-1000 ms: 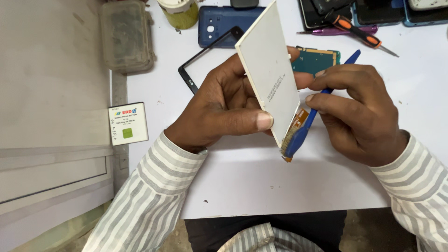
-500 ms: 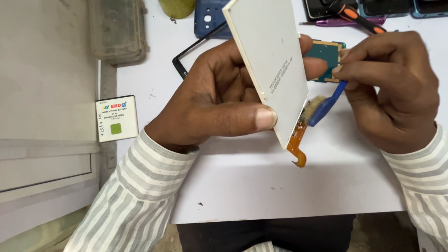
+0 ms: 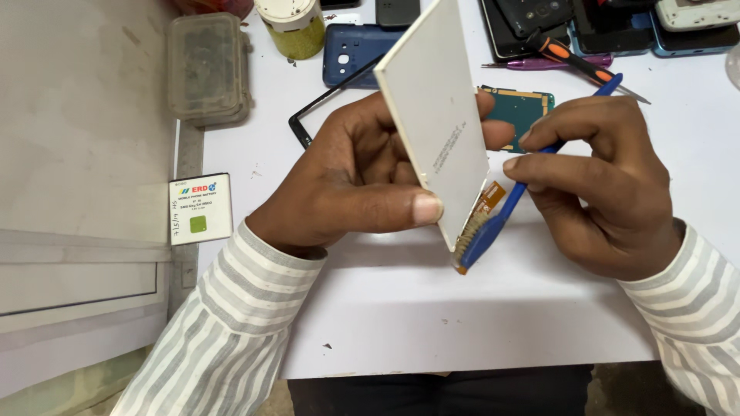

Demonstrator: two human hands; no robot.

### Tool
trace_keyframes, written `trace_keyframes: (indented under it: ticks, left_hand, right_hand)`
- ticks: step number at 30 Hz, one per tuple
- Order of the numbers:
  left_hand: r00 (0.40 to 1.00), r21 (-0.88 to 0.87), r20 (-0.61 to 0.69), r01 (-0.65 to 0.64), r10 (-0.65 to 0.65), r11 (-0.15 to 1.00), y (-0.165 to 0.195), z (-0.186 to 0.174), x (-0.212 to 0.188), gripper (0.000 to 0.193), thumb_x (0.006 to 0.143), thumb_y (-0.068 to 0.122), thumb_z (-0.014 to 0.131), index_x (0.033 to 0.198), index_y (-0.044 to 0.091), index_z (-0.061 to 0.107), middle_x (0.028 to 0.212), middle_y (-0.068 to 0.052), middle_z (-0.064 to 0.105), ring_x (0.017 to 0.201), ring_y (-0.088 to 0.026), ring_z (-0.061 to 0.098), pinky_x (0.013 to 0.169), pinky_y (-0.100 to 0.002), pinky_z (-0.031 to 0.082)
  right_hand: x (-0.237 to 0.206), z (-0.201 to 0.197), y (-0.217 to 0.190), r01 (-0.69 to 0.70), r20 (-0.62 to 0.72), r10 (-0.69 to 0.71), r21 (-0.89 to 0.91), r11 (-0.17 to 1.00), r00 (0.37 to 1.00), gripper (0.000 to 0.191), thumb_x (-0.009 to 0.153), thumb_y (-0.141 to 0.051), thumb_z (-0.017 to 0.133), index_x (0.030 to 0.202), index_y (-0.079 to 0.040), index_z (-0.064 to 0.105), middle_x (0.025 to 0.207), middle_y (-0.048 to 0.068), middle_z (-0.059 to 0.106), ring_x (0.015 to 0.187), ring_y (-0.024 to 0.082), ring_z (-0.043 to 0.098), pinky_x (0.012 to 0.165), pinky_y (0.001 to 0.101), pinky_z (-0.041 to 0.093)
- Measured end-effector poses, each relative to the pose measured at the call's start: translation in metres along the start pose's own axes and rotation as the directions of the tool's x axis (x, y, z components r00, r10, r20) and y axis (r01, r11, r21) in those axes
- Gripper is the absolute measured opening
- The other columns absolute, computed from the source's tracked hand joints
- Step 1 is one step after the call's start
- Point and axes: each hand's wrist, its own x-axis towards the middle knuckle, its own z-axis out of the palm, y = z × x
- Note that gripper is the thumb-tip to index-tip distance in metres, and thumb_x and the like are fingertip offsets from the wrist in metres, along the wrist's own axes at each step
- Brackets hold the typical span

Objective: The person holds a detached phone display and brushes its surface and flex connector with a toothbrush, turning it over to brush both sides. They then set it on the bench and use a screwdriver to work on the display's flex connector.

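While your left hand point(image 3: 354, 181) grips the white display panel point(image 3: 439, 123) upright at centre frame, exposing its orange flex cable point(image 3: 484, 202), your right hand point(image 3: 609, 185) pinches the blue brush point(image 3: 501, 212) against it.

I am at a phone repair workshop. My white bench point(image 3: 432, 323) is littered with dismantled handsets point(image 3: 539, 23), a blue back cover point(image 3: 354, 54), a loose black screen frame point(image 3: 308, 123), a green circuit board point(image 3: 516, 108), a boxed battery point(image 3: 200, 208) and an orange-handled screwdriver point(image 3: 574, 60). A dusty plastic parts box point(image 3: 208, 68) sits at the bench's edge.
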Motion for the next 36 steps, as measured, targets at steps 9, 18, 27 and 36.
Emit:
trace_keyframes:
  ticks: [9,18,27,36]
  left_hand:
    - [1.000,0.042,-0.015,-0.005,0.006,0.999,0.007,0.002,-0.001,0.081,0.081,0.016,0.075,0.154,-0.004,0.044,0.147,-0.024,0.063,0.134,-0.025,0.064,0.127,-0.043,0.051]
    - [1.000,0.086,-0.025,-0.017,0.019,0.996,0.006,0.005,0.001,0.082,0.078,0.018,0.074,0.151,-0.005,0.045,0.144,-0.025,0.064,0.137,-0.030,0.065,0.126,-0.044,0.053]
    - [0.999,0.083,-0.039,0.016,-0.013,0.996,0.004,0.005,0.001,0.080,0.079,0.016,0.073,0.151,-0.006,0.045,0.143,-0.025,0.065,0.135,-0.030,0.065,0.123,-0.044,0.052]
    - [0.999,0.064,-0.024,-0.038,0.040,0.997,-0.004,0.001,0.004,0.079,0.084,0.013,0.074,0.154,-0.005,0.042,0.146,-0.023,0.063,0.138,-0.030,0.064,0.130,-0.046,0.050]
  right_hand:
    - [0.003,-0.003,0.008,0.016,-0.031,-0.018,-0.053,0.998,0.999,0.028,0.089,0.020,0.067,0.108,0.000,0.062,0.114,0.019,0.050,0.097,0.025,0.061,0.071,0.0317,0.054]
    - [0.000,-0.007,0.015,-0.073,-0.076,0.068,-0.062,0.995,0.995,0.027,0.097,0.020,0.065,0.113,-0.001,0.063,0.117,0.018,0.051,0.097,0.024,0.062,0.079,0.0327,0.059]
    - [0.000,-0.004,0.010,0.004,-0.055,-0.007,-0.053,0.999,0.998,0.027,0.092,0.018,0.068,0.109,-0.002,0.062,0.115,0.018,0.050,0.098,0.025,0.061,0.078,0.0336,0.055]
    - [-0.002,-0.003,0.005,0.074,-0.024,-0.074,-0.032,0.997,0.997,0.034,0.081,0.017,0.072,0.107,-0.005,0.067,0.110,0.018,0.051,0.103,0.027,0.056,0.079,0.0352,0.053]
